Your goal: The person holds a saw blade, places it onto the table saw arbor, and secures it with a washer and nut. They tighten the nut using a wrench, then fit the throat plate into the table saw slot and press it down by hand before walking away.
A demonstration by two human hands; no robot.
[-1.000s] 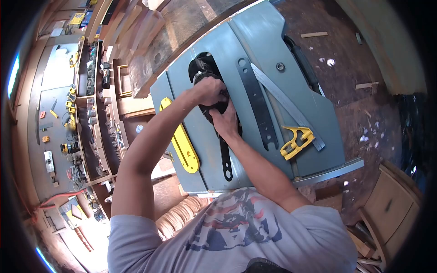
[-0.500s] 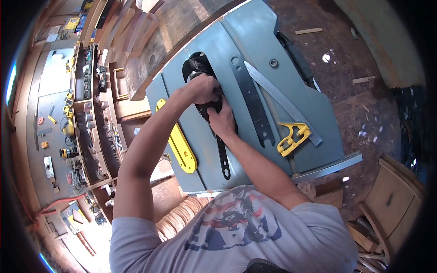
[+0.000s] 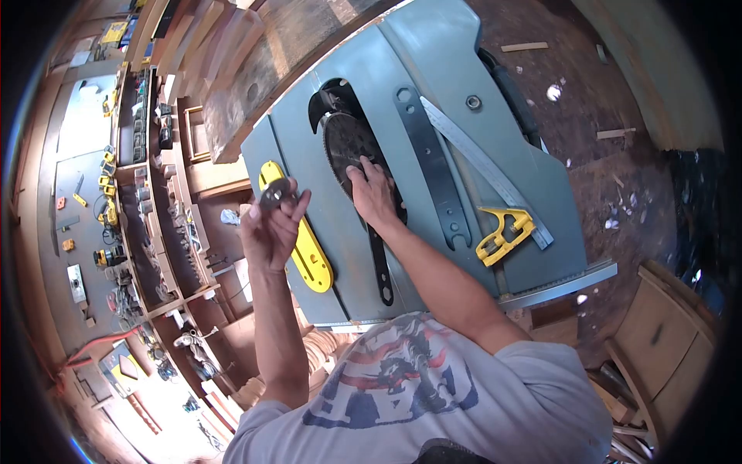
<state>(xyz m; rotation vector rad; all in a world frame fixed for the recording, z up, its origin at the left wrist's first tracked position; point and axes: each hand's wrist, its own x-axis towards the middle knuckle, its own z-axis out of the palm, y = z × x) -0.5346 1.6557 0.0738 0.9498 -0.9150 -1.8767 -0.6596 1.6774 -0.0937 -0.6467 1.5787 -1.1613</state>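
A toothed circular saw blade (image 3: 349,143) stands in the long opening of a grey-blue saw table (image 3: 348,271). My right hand (image 3: 375,193) rests against the face of the blade, its fingers stretched out over the dark disc. Raised over the left part of the table, my left hand (image 3: 270,232) pinches a small dark round flange (image 3: 275,193) with a hole in its middle. Below that hand lies a yellow slotted insert plate (image 3: 313,255). A black wrench (image 3: 381,271) extends from near the blade toward my body, its upper part hidden by my right hand.
Right of the blade lie a flat dark metal bar (image 3: 433,166) and a combination square (image 3: 502,236) with a yellow head. A nut (image 3: 473,102) sits farther up. Shelves of tools (image 3: 151,193) line the left side. A metal rail (image 3: 560,284) edges the table's near side.
My left hand has left the blade and moved left and toward me, carrying the flange. My right hand stays at the blade, its fingers now stretched over the face.
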